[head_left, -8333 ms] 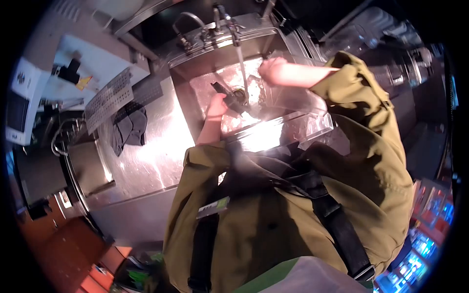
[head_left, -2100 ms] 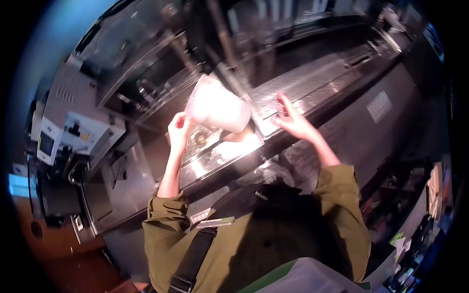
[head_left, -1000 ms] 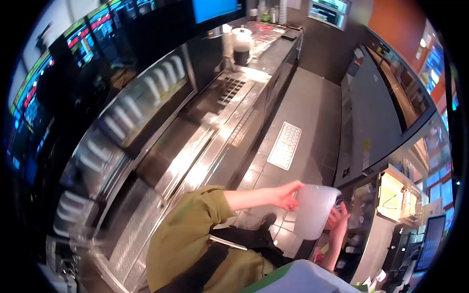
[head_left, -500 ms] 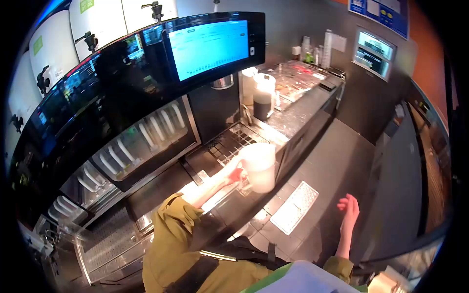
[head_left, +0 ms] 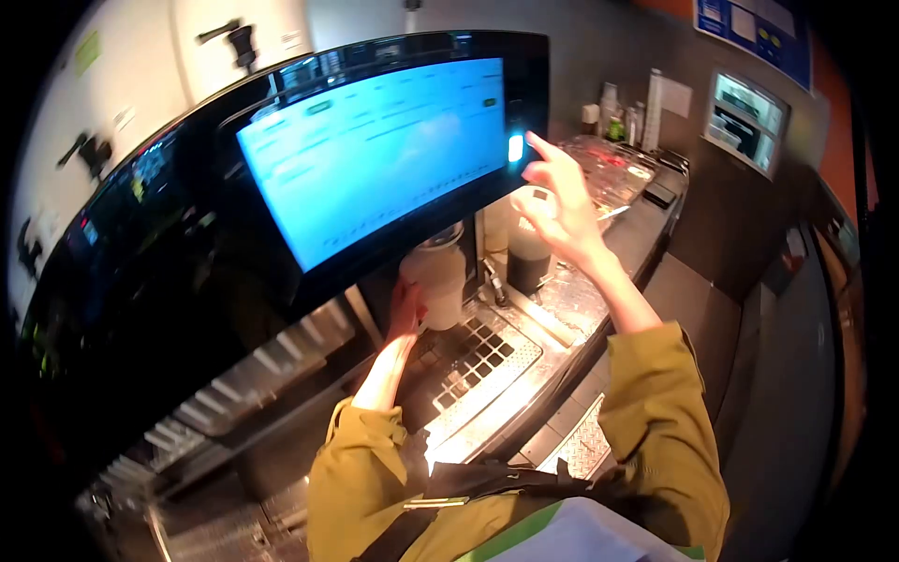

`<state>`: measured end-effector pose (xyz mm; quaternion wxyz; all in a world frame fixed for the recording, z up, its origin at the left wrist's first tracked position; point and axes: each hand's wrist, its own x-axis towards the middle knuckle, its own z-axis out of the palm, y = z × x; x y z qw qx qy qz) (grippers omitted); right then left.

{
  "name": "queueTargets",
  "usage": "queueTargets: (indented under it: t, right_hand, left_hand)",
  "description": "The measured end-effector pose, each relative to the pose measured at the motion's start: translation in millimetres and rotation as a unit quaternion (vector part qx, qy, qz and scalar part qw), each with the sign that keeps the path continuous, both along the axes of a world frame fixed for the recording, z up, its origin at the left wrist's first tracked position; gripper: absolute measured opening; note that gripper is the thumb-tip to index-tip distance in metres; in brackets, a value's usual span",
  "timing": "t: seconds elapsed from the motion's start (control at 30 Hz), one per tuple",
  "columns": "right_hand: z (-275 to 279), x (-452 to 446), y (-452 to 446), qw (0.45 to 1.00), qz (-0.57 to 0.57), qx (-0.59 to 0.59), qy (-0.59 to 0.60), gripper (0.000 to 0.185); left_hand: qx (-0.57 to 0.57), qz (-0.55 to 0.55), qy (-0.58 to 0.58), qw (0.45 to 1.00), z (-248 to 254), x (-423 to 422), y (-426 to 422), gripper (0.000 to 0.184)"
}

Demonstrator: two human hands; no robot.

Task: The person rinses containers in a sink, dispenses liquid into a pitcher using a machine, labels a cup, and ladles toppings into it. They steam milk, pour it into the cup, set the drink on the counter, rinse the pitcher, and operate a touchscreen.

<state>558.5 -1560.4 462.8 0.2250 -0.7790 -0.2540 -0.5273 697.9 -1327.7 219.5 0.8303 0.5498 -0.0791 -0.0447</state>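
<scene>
My left hand (head_left: 405, 307) grips a translucent white plastic pitcher (head_left: 440, 292) by its left side. The pitcher is upright beneath a metal dispenser outlet (head_left: 444, 236), above a metal drip grate (head_left: 473, 354). Up at the right end of the black machine panel, my right hand (head_left: 567, 204) has its index finger stretched out and holds nothing. The fingertip is close to a small lit button (head_left: 515, 148); whether it touches I cannot tell. Left of that button glows a large blue screen (head_left: 384, 155).
Behind my right hand, a jug of dark liquid (head_left: 530, 255) stands on the metal counter (head_left: 599, 281). Bottles and a stack of cups (head_left: 653, 110) are at its far end. White containers with black taps (head_left: 239, 45) line the machine's top. A metal plate (head_left: 585, 440) lies on the floor.
My left hand has brought the pitcher from over the counter edge to under the outlet. My right hand has risen from the lower right to the panel button. The view has moved closer to the screen.
</scene>
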Motion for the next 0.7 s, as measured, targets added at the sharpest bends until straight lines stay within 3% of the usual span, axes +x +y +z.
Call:
queueTargets:
  t: [0.03, 0.17, 0.3, 0.47, 0.6, 0.67, 0.7]
  right_hand:
    - [7.9, 14.6, 0.6, 1.000, -0.008, 0.000, -0.015, 0.027]
    - [17.4, 60.0, 13.7, 0.997, -0.003, 0.032, -0.064, 0.026]
    - [20.8, 78.2, 17.0, 0.995, -0.012, 0.056, -0.082, 0.024]
    - [12.7, 51.8, -5.8, 0.958, 0.136, 0.210, -0.142, 0.015]
    - [-33.1, 50.9, -37.1, 0.968, 0.068, 0.207, -0.127, 0.017]
    - [-78.8, 53.2, -51.4, 0.958, 0.037, 0.278, -0.069, 0.021]
    - [-122.5, 61.7, -75.2, 0.964, -0.055, 0.247, -0.079, 0.022]
  left_hand:
    - [0.044, 0.025, 0.006, 0.999, 7.3, -9.1, -4.7, 0.053]
    - [0.012, 0.035, 0.040, 0.998, -10.6, 0.1, -10.8, 0.054]
    - [0.017, 0.019, 0.031, 0.999, 16.8, -16.6, -15.2, 0.053]
    - [0.002, 0.023, 0.059, 0.998, 13.2, -12.6, -14.2, 0.052]
    - [-0.019, 0.016, 0.057, 0.998, 0.1, -5.3, -12.4, 0.048]
    - [-0.037, 0.031, 0.030, 0.998, 14.6, -13.3, -17.2, 0.046]
    - [-0.024, 0.040, 0.033, 0.998, 17.6, -15.1, -15.6, 0.044]
